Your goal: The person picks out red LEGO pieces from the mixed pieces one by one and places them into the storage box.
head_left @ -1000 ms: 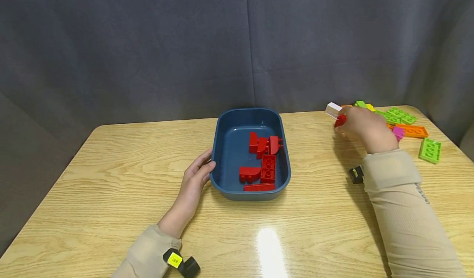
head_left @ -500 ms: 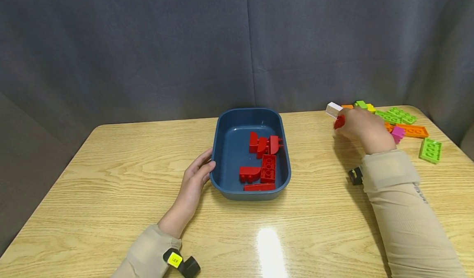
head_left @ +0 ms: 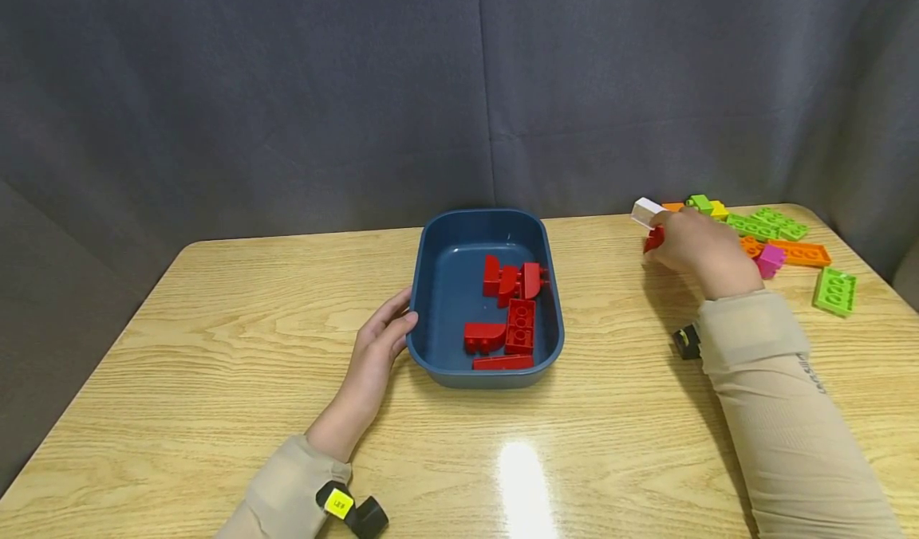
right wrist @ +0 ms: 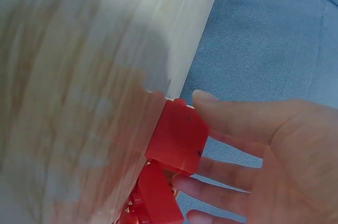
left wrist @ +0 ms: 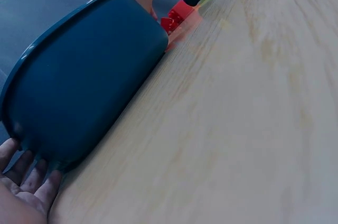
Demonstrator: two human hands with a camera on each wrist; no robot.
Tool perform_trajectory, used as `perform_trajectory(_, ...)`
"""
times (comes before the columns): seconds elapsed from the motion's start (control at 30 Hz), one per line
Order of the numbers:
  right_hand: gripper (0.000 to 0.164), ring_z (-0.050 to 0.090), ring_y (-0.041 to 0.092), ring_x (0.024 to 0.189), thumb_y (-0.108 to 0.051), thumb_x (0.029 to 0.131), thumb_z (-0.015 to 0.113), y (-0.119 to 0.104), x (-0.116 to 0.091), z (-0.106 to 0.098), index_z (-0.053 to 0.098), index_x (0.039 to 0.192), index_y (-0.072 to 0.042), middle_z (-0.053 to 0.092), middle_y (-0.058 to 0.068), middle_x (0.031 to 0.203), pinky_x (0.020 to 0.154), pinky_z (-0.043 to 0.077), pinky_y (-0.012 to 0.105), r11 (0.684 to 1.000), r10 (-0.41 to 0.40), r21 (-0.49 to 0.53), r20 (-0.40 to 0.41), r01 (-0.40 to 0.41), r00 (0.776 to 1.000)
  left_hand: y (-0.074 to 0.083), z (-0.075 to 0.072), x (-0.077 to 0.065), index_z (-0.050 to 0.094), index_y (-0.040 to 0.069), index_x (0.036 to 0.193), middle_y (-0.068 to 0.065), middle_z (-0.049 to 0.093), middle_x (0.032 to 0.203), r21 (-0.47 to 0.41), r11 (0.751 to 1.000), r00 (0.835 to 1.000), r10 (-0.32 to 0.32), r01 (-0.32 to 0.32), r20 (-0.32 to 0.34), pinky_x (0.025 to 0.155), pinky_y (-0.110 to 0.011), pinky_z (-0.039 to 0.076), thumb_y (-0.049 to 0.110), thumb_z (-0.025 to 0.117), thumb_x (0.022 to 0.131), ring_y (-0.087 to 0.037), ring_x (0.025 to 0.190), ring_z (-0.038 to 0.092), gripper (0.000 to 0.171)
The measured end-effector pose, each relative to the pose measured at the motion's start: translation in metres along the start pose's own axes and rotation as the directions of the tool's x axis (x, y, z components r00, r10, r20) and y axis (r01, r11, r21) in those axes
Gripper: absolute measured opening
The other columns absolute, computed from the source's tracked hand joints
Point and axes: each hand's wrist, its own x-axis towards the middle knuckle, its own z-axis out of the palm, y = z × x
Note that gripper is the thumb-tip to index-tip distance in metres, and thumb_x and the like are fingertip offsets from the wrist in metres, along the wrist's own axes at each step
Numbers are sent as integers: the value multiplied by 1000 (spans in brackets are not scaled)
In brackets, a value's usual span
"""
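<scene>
Dark grey curtain point(head_left: 323, 100) hangs behind a light wood-grain table point(head_left: 237, 340), with a blue box point(head_left: 486, 381) sitting around the middle. Looks to me like the step in hand is picking up a red block point(right wrist: 179, 137). It's at the far right part of the table, and going by the right wrist view the right hand point(head_left: 696, 240) has it pinched, thumb on one side and fingers on the other. Can't tell if it's off the wood yet. A second red block point(right wrist: 161, 197) is right beside it, maybe touching.

Box has only red blocks point(head_left: 520, 325) in it, mostly toward its right side. I'd say the next move calls for a steady pinch and a lift that doesn't drag the neighbour or bump the pale block point(head_left: 646, 213), then enough height to clear the rim if it goes that way. Pink block point(head_left: 771, 261) and green plate point(head_left: 836, 291) are out to the right, less in the way imo.

Pose-wise, the right arm stretches in from the bottom right, back of the hand up, fingertips pointing left. Left hand point(head_left: 376, 344) holds nothing: fingers loosely extended along the box's outer left wall, thumb at the rim, probably just steadying it.
</scene>
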Motion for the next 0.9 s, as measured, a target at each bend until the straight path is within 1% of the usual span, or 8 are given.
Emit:
perform_trajectory(0.17,49,50,38,87,-20,77,66,-1,0,0,56,120,3,60,28,101,70,46,56,1000,4,19,13,-4,1000,1,0,0,41,8,141,-12,45,144,-3,1000,1000,0,0,2,106,-37,37,18,43,95,-20,124,46,47)
perform_trajectory(0.23,48,50,38,88,-19,78,66,-3,0,0,56,120,2,60,28,104,72,45,56,1000,6,27,12,-6,1000,1,0,0,41,8,141,-12,45,144,-4,1000,1000,1,-1,2,106,-37,37,18,43,96,-20,124,46,47)
perform_trajectory(0.47,41,50,39,84,-19,79,65,-5,0,3,57,114,1,61,25,99,68,44,53,999,17,29,31,-18,999,1,0,0,41,9,141,-11,45,144,-4,1000,1000,1,-1,-1,108,-40,36,17,43,96,-20,123,46,46)
perform_trajectory(0.77,43,51,38,83,-13,81,61,-4,2,5,55,121,2,62,27,107,65,46,50,1000,-12,5,41,12,999,0,0,0,40,8,142,-11,43,146,-3,1000,1000,6,-6,4,110,-44,34,19,44,96,-21,125,45,48)
perform_trajectory(0.9,44,51,38,83,-14,83,61,-4,2,5,54,123,2,62,27,108,66,46,50,1000,-11,1,50,11,999,0,-1,0,40,9,142,-10,42,147,5,1000,1000,7,-7,8,111,-45,34,20,44,96,-21,127,44,48)
